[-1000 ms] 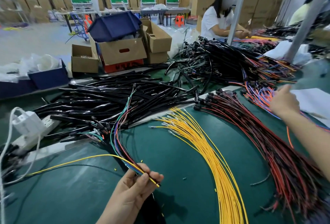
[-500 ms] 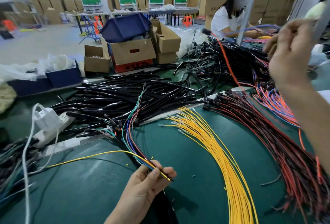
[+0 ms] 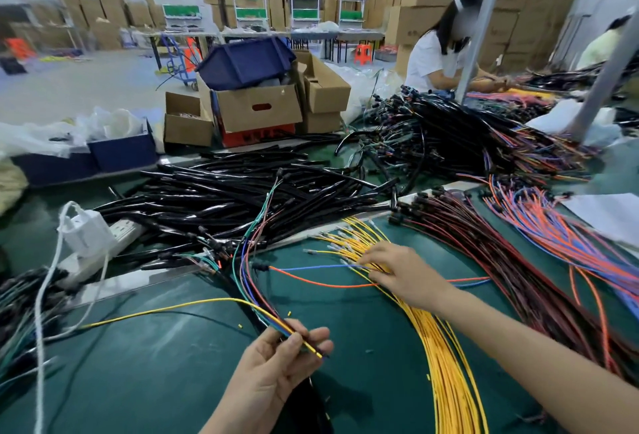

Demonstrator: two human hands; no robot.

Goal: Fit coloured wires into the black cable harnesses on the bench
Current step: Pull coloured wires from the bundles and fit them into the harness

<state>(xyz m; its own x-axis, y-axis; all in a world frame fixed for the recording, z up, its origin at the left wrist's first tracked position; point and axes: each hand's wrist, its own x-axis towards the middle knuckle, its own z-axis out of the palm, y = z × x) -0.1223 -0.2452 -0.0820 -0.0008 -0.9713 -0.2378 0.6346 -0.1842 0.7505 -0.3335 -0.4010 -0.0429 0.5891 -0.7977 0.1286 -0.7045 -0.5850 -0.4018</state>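
At the far left a white charger [image 3: 86, 233] sits plugged into a power strip [image 3: 121, 228] on the green bench [image 3: 155, 371]. Just right of it lies a wide heap of black harnesses [image 3: 224, 191]. A bundle [image 3: 252, 299] of green, blue, purple and red wires arcs out of that heap toward the near edge. The left hand [image 3: 276, 368] pinches the bundle's near end between thumb and fingers, along with one yellow wire [image 3: 166, 309] that trails off left across the bench. An orange wire [image 3: 321, 283] and a blue wire [image 3: 311, 266] run rightward from a small black plug [image 3: 260, 266] to the right hand [image 3: 404, 274]. That hand lies palm down with bent fingers on the tips of the yellow sheaf [image 3: 446, 357]; whether it pinches any wire I cannot tell. Further right lie red-black wires [image 3: 501, 261], then orange-blue wires [image 3: 553, 229], then white paper [image 3: 608, 216].
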